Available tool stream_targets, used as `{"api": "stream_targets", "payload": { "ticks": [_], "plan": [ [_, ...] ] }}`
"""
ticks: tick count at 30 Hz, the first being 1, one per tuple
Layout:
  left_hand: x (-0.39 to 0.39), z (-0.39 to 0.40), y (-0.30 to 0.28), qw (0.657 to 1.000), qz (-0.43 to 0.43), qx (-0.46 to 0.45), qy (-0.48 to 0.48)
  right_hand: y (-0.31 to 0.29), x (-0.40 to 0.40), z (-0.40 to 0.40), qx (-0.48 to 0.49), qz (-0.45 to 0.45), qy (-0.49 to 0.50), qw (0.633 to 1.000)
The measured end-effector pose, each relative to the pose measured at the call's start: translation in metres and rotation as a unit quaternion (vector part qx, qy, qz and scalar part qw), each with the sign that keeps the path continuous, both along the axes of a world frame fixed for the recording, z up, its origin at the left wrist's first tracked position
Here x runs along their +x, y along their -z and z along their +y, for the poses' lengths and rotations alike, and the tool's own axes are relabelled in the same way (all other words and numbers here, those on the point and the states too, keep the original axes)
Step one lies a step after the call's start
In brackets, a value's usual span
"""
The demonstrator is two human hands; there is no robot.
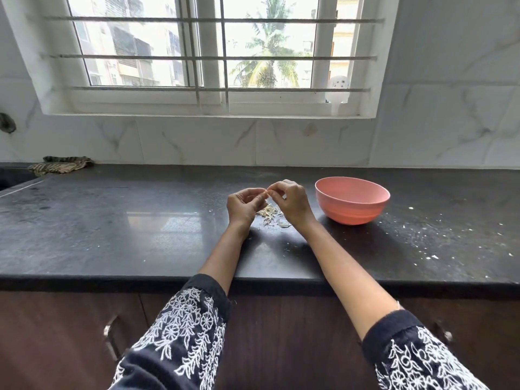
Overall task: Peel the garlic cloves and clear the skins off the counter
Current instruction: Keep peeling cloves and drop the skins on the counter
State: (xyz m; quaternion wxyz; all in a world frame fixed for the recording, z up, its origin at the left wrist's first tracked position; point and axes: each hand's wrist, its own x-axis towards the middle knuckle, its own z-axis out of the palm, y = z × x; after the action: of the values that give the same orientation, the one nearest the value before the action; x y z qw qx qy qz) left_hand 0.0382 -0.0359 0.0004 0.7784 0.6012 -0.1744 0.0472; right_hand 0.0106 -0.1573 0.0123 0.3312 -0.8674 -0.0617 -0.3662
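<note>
My left hand (pixel 244 205) and my right hand (pixel 289 202) meet above the dark counter (pixel 140 226), fingertips pinched together on a small garlic clove (pixel 266 191) that is mostly hidden by the fingers. Under and between the hands lies a small heap of pale garlic skins (pixel 270 213), with a few loose flakes (pixel 284 225) nearer the front. A pink bowl (pixel 351 199) stands upright just right of my right hand; its inside is not visible.
A striped cloth (pixel 60 164) lies at the back left beside a sink edge (pixel 17 178). White specks (pixel 422 243) dot the counter's right side. A barred window sits above the tiled wall. Cabinet doors with a handle (pixel 108 336) are below the counter.
</note>
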Motion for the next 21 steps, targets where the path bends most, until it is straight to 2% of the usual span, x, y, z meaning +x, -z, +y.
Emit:
{"api": "stream_targets", "payload": {
  "ticks": [13,18,21],
  "plan": [
    [-0.0024,-0.0006,-0.0004,1.000,-0.002,0.011,0.013,0.0019,-0.0017,0.0025,-0.049,-0.008,0.022,0.999],
    [-0.0026,-0.0004,-0.0022,0.999,0.022,-0.008,0.023,-0.0021,-0.0020,0.0055,0.085,0.046,-0.010,0.995],
    [-0.0034,-0.0013,-0.0036,0.998,0.037,-0.018,0.042,-0.0033,-0.0055,0.0060,0.208,0.084,-0.068,0.972]
  ]
}}
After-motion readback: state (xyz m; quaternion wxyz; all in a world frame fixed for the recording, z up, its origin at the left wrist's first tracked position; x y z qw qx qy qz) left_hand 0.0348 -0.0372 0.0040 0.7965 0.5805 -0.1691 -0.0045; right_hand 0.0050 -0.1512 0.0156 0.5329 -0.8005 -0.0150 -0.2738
